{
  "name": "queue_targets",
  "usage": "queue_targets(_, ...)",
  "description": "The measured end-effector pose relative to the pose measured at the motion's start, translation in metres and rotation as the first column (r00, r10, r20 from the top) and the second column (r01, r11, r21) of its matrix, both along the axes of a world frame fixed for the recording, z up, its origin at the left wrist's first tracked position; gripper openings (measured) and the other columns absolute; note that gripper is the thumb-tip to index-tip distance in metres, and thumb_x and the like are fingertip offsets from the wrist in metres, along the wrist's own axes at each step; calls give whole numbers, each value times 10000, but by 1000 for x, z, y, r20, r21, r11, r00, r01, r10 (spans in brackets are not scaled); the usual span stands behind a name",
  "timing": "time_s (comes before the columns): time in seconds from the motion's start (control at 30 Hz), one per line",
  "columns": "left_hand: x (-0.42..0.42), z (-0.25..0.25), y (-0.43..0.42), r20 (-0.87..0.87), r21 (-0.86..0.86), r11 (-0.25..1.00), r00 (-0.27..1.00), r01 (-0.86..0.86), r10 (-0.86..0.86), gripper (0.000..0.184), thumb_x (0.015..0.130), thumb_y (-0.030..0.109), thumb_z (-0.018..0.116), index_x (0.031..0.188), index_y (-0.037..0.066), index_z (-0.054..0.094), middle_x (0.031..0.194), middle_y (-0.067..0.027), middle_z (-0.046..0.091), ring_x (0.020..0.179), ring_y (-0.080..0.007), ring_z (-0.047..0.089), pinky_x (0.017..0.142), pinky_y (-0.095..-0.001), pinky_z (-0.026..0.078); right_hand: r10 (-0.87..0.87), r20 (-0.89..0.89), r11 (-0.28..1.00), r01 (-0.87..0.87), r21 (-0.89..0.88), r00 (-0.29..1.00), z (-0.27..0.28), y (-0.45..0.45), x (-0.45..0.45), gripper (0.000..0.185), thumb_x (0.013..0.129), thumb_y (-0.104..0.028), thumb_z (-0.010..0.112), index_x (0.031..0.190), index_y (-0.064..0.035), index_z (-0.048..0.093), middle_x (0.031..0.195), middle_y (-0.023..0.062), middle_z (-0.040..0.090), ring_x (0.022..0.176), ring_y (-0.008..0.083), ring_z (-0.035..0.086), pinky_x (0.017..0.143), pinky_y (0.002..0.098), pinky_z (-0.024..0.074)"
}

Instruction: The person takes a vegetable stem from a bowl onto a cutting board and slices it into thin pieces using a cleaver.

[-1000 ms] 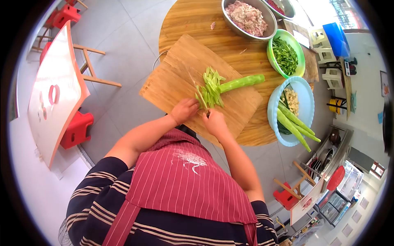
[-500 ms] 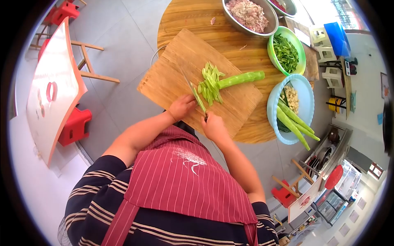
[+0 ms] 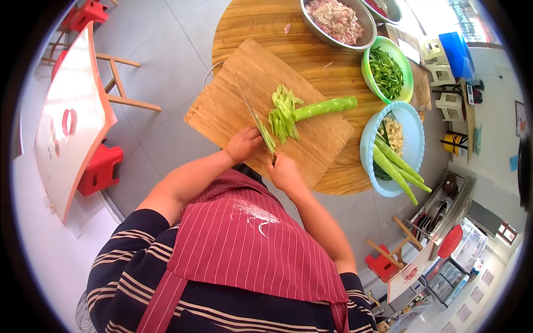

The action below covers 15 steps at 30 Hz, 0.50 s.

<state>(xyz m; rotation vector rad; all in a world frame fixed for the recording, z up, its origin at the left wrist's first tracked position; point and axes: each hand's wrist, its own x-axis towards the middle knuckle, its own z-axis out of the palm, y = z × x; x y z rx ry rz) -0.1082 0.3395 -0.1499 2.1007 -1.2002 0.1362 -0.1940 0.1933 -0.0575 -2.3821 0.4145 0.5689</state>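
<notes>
My right hand [image 3: 286,171] is wrapped around the dark handle of a kitchen knife [image 3: 252,112], whose blade slants away across the wooden cutting board [image 3: 230,89]. My left hand [image 3: 244,144] rests on the board just left of the blade, fingers curled together; whatever they hold is hidden. Thin green slices [image 3: 267,138] lie against the blade's right side. Further right is a pile of pale green celtuce slices [image 3: 285,115], touching a peeled celtuce stem [image 3: 327,107] that reaches past the board's edge.
The board lies on a round wooden table [image 3: 239,25]. Along its right side stand a metal bowl of raw meat [image 3: 366,41], a green bowl of chopped greens [image 3: 410,83] and a light blue basin [image 3: 417,133] with garlic and long green stems. Red stools [image 3: 100,169] stand at left.
Both hands and the knife have shifted very slightly to the left. Slices beside the blade show a little more fully; the pile and the stem stay in place.
</notes>
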Motion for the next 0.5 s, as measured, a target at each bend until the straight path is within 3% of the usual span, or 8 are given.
queue_targets(0.13, 3, 3, -1, -16, -15, 1000, 1000, 14, -14, 204, 716, 116, 526, 897, 54, 598, 950, -95, 562, 901, -275, 542, 808, -358, 440, -110, -14, 988, 111, 107, 994, -10, -9, 23, 291, 819, -242, 561, 844, 46, 598, 761, 276, 600, 766, 431, 584, 676, 472, 460)
queue_targets(0.2, 3, 5, 2, -40, 5, 999, 998, 49, -49, 194, 719, 116, 524, 888, 50, 593, 960, -97, 562, 894, -276, 543, 810, -359, 439, -172, 99, 983, 164, 87, 980, -9, -11, 25, 294, 820, -249, 563, 814, 43, 591, 751, 276, 598, 760, 432, 583, 670, 472, 459)
queue_targets(0.3, -3, 0, 2, -75, 47, 999, 997, 16, -12, 188, 718, 114, 524, 880, 45, 590, 968, -99, 561, 892, -278, 542, 806, -361, 439, -66, 2, 994, 66, 82, 998, 12, -12, 13, 292, 821, -247, 560, 813, 43, 590, 756, 279, 597, 758, 434, 582, 666, 472, 461)
queue_targets(0.43, -1, -5, 1, -21, 10, 1000, 1000, 8, -8, 188, 719, 117, 522, 880, 45, 587, 970, -95, 560, 878, -276, 541, 795, -358, 439, 3, -63, 1000, -2, 12, 998, -3, 0, -1, 275, 817, -229, 557, 844, 43, 585, 780, 272, 603, 779, 437, 582, 701, 480, 467)
queue_targets(0.5, 1, -4, 1, 7, 0, 1000, 1000, 29, -29, 203, 716, 116, 524, 894, 44, 590, 963, -92, 561, 869, -271, 538, 785, -356, 440, -115, 89, 991, 108, 74, 989, -16, 2, 9, 277, 817, -232, 557, 797, 43, 585, 735, 279, 590, 744, 434, 584, 646, 481, 455)
